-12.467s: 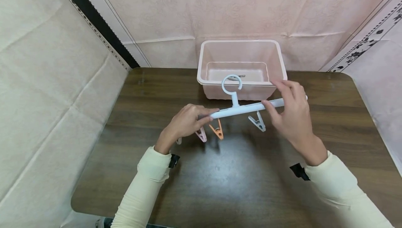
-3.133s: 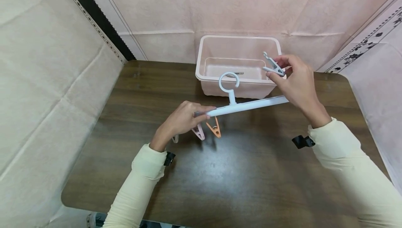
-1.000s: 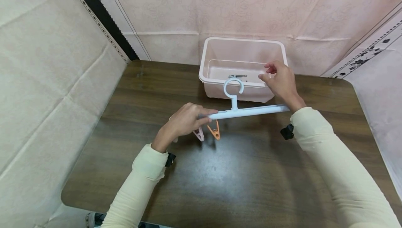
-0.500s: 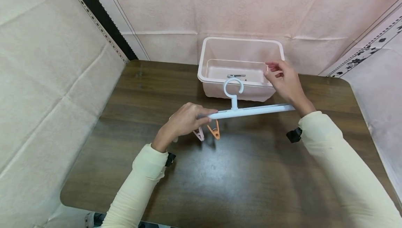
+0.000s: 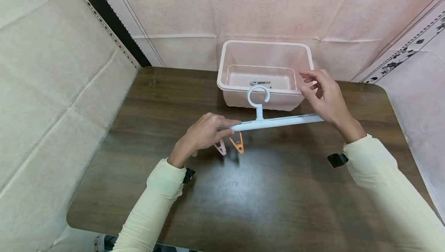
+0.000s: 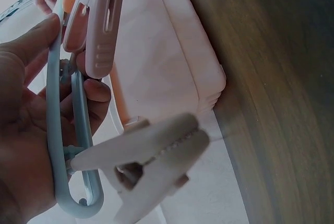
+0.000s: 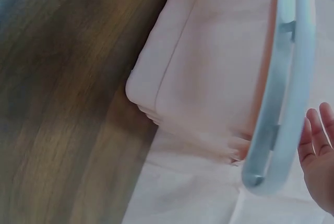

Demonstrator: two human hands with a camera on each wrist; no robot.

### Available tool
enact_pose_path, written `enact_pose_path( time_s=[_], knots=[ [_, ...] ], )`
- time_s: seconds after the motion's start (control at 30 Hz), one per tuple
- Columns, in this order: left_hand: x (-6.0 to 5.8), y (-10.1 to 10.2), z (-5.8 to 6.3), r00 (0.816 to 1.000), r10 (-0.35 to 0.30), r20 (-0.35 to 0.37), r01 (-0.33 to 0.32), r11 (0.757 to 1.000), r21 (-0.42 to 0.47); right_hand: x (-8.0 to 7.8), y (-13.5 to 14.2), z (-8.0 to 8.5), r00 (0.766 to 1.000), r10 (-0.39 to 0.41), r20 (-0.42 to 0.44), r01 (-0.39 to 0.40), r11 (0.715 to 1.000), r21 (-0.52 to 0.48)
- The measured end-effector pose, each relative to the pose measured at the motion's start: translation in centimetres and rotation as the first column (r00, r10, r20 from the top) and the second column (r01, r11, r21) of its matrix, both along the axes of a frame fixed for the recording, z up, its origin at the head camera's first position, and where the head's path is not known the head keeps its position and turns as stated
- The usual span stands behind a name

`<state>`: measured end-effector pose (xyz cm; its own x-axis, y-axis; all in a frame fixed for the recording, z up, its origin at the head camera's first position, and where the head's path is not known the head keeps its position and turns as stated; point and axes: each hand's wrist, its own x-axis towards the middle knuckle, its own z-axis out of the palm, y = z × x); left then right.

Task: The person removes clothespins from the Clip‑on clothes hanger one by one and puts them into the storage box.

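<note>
Tilt risk: only the left hand plainly grips the pale blue hanger, near one end, so the long free side could dip or twist if that pinch loosens

Clip risk: the orange clip, the pink clip and the whitish clip all hang close to the gripping fingers; a squeeze or shift there might knock one along the rail or free

Snag risk: the hook overlaps the front rim of the bin in the head view; should the hanger swing forward, the hook could catch that rim, though how much gap lies between cannot be told

Bin: the pale pink bin stands upright at the far edge of the table, against the pink cloth

Inside the bin: a small grey clip lies on the floor near the front wall; the hook and the rim hide part of that spot, so the count cannot be told

Hanger: held above the table in front of the bin, hook upward, its rail rising slightly toward the right

Left fingers: narrow, thumb and fingertips pinching the rail

Right fingers: loosely bent, thumb and forefinger apart, nothing between them; the right hand is beside the bin's front right corner, near the rail's free end
</note>
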<state>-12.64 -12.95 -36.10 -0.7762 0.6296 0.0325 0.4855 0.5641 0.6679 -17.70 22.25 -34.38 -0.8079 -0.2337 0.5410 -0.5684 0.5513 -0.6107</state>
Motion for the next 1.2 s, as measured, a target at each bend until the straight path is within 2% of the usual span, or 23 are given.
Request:
enact_pose_path(
  time_s=[0.2,0.4,0.67,0.8,1.03,1.2],
  knots=[
    [0.0,0.2,0.2,1.0,-0.004,0.005,0.003,1.0,0.011,1.5,0.4,0.6,0.993,0.084,-0.082,-0.081,0.996,0.042],
    [0.3,0.4,0.5,1.0,-0.02,-0.003,0.02,1.0,0.013,3.0,0.4,1.2,0.985,0.124,-0.12,-0.113,0.989,0.094],
    [0.5,0.6,1.2,0.999,-0.035,0.006,0.035,0.999,0.021,4.9,0.4,1.3,0.991,0.092,-0.097,-0.073,0.979,0.189],
    [0.7,0.7,1.4,0.999,-0.04,0.004,0.04,0.999,0.022,5.4,0.5,1.1,0.994,0.07,-0.084,-0.05,0.974,0.222],
    [0.9,0.8,1.8,0.998,-0.052,-0.023,0.053,0.998,0.03,6.2,0.5,0.6,0.988,0.101,-0.113,-0.067,0.96,0.273],
    [0.9,0.9,2.0,0.998,-0.059,-0.018,0.06,0.997,0.044,6.7,0.8,0.2,0.994,0.075,-0.077,-0.046,0.941,0.335]
  ],
)
